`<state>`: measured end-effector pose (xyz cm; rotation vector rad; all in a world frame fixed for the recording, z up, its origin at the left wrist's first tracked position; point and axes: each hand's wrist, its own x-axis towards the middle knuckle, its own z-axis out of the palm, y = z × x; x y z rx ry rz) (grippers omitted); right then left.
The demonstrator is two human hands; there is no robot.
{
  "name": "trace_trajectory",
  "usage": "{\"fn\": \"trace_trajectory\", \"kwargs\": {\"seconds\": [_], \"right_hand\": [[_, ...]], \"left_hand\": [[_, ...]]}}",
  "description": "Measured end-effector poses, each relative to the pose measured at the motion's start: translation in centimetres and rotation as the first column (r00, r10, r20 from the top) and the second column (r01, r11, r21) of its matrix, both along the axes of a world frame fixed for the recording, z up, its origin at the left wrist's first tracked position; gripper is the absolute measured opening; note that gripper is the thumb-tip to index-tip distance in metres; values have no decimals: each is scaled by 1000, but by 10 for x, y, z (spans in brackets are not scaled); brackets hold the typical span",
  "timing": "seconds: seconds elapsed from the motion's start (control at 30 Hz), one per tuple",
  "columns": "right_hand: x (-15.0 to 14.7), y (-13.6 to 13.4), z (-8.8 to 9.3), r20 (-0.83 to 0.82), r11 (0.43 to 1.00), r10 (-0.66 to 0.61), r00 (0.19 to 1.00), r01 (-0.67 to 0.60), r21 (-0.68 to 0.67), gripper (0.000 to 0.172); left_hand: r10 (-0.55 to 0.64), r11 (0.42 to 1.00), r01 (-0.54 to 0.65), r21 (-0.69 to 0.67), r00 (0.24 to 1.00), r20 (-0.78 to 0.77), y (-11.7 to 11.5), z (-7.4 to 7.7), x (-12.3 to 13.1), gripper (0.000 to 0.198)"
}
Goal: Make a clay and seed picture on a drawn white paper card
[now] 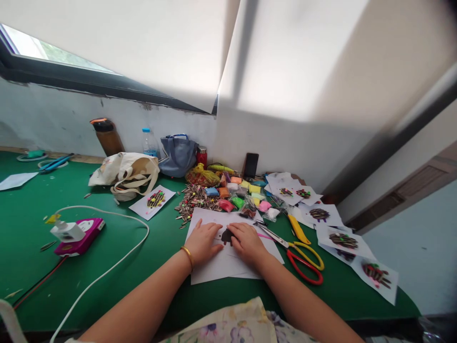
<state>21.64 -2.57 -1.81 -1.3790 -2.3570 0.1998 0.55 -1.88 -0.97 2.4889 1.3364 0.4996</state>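
Note:
My left hand (204, 242), with a gold bangle at its wrist, lies on a white sheet of paper (214, 275), fingers stretched out and thumb apart. My right hand (249, 243) rests on the same sheet, its fingertips at the right edge of a dark, flat, rounded shape (226, 235) with small reddish-brown pieces below it. The shape looks like soft clay and sits between the two hands, partly covered by the right fingers. Right of the right hand lie scissors (303, 252) with one yellow and one red handle, blades toward the paper.
Sunflower seeds (194, 202) are heaped behind the paper, beside coloured clay packets (225, 205). Seed-decorated sheets (344, 240) line the right side; another card (153, 202) lies left. A magenta power strip (80, 238), white cable (124, 259), cloth bag (134, 166) and phone (251, 165) are also there.

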Motion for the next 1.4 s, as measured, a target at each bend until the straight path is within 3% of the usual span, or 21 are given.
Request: {"fn": "trace_trajectory", "kwargs": {"seconds": [0.57, 1.4], "right_hand": [[-1, -1, 1, 22, 1000, 29, 999, -29, 4, 39], [-2, 4, -2, -2, 995, -77, 997, 76, -69, 42]], "left_hand": [[1, 1000, -1, 10, 1000, -2, 0, 0, 0, 56], [15, 1000, -15, 3, 1000, -13, -1, 3, 1, 56]]}}
